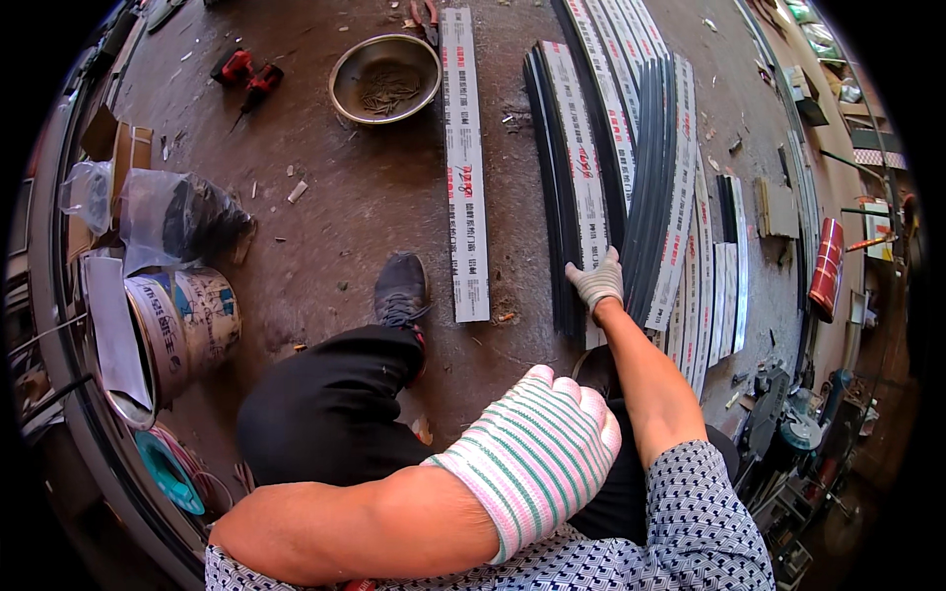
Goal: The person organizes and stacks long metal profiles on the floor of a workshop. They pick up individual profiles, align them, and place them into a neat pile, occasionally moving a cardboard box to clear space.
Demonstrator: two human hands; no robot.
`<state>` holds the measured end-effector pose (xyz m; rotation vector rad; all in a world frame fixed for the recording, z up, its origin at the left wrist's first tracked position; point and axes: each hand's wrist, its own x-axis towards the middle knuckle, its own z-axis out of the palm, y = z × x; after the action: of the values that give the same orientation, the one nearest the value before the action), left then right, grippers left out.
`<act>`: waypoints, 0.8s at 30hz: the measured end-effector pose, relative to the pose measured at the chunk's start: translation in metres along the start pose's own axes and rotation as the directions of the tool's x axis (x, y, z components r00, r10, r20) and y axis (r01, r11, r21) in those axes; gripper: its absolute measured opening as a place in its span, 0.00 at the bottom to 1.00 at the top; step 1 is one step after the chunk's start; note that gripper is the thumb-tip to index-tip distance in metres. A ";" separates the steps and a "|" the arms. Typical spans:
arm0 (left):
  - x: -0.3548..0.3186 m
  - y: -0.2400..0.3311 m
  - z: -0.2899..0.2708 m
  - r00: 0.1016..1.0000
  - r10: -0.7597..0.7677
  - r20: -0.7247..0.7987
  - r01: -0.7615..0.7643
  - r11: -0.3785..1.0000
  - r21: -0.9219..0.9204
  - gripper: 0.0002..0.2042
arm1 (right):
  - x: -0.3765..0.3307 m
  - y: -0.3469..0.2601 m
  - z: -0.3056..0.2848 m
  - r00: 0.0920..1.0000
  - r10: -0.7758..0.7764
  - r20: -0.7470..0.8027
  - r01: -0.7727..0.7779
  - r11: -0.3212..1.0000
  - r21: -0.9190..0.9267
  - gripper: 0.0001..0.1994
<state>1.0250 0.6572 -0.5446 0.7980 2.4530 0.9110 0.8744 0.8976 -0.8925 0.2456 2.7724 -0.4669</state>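
Observation:
My left hand [542, 443], in a white, pink and green striped knit glove, is raised close in front of my body. Its fingers are curled into a closed shape, and whatever they hold, if anything, is hidden. Farther forward, my right hand [597, 280], in a pale glove, grips the near end of a long metal profile [577, 148] with white printed film, thumb on one side and fingers on the other. Dark ribbed profiles [647, 197] lie just right of that hand. A single film-covered profile [465, 187] lies apart on the floor, left of the stack.
Beyond my left shoe [401, 288] sit a metal bowl [340, 96] of small screw-like pieces, pliers [431, 22] and red cordless drills [261, 84]. A printed bucket [197, 325] and plastic-wrapped dark goods [182, 217] stand left. A red cylinder [827, 266] and machinery [774, 414] are right.

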 end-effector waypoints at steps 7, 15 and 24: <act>-0.007 -0.003 0.005 0.995 0.037 -0.095 -0.033 0.998 0.046 0.13 | -0.002 -0.001 -0.006 0.993 -0.121 0.005 0.110 0.914 0.391 0.38; -0.008 -0.003 0.010 0.992 0.030 -0.126 -0.034 0.999 -0.028 0.15 | 0.002 0.004 -0.017 0.993 -0.121 0.003 0.108 0.895 0.433 0.37; -0.006 -0.002 0.007 0.997 -0.006 -0.082 0.000 0.997 -0.078 0.14 | -0.001 0.001 -0.019 0.987 -0.142 -0.082 0.163 0.909 0.384 0.39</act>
<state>1.0333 0.6556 -0.5500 0.7438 2.4708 1.0510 0.8698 0.9055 -0.8756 0.1305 2.7356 -1.0705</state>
